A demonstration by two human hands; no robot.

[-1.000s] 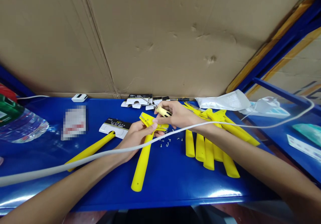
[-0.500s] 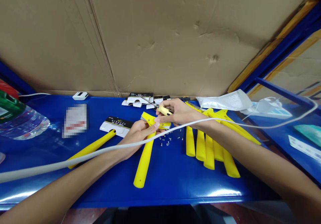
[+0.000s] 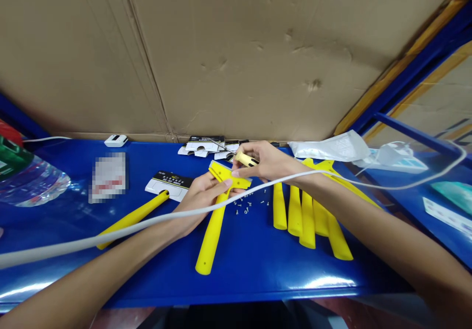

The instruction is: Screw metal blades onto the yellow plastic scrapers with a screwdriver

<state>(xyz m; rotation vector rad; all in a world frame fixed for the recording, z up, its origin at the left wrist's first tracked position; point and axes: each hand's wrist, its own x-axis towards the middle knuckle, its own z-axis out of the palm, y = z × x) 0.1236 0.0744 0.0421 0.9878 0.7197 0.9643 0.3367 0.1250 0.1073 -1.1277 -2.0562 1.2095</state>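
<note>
Two hands are meeting above the worktop [image 3: 258, 270], both yours. Your left hand [image 3: 201, 194] is holding a yellow scraper [image 3: 214, 235] just under its head, thumb lying on top and the fingers pinching it from below; the handle is slanting down toward you. Your right hand [image 3: 263, 159] is curling its fingers round a screwdriver [image 3: 245, 159], whose shank is pointing up and left, away from the scraper, while your thumb tip is resting at the scraper's head. Loose screws [image 3: 246, 211] are lying just beyond the scraper, to its right. Several yellow handles [image 3: 295, 216] are lying side by side under and around your right forearm. Left of your left hand, another yellow handle [image 3: 131, 221] is touching a printed card [image 3: 169, 186]. A white cable [image 3: 14, 258] is crossing in front of both arms.
</note>
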